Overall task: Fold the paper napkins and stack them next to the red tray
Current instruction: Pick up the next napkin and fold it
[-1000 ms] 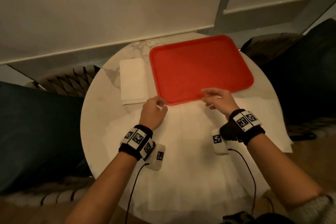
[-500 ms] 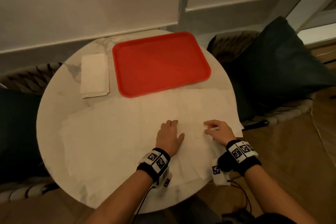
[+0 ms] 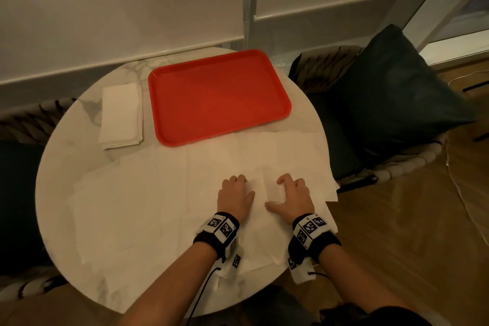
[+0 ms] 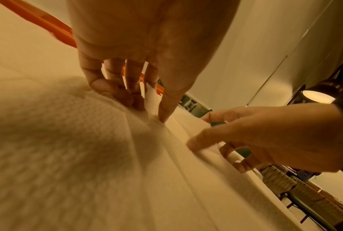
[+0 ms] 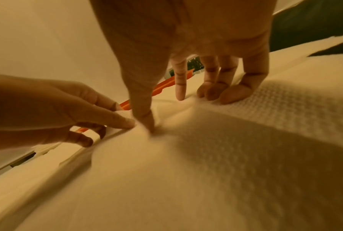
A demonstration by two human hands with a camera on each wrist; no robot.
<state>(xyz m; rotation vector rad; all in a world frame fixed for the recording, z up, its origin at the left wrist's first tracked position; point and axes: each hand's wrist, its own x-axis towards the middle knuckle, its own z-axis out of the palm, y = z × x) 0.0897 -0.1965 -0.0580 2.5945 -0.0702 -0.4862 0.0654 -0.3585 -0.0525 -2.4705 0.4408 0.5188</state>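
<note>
Looking down through the head camera, I see my left hand (image 3: 235, 197) and my right hand (image 3: 293, 194) side by side on the unfolded napkins (image 3: 137, 209) that cover the near part of the round marble counter (image 3: 66, 145). The left grip has its fingers curled, with a raised bit of one napkin pinched between fingers and thumb, as the left wrist view shows at the fingertips (image 4: 135, 100). The right grip is bent at the knuckles with fingertips (image 5: 232, 96) and thumb pressed down on the paper; whether it has pinched any sheet up I cannot tell, since the paper there is blurred. The red tray (image 3: 219, 95) lies at the far side of the counter, its near edge touching or just overlapping the spread sheets. A stack of folded napkins (image 3: 121, 116) sits just beside the tray's left edge, apart from the loose ones. Dark cushions (image 3: 397, 92) lie on the seating to the right of the counter.
</note>
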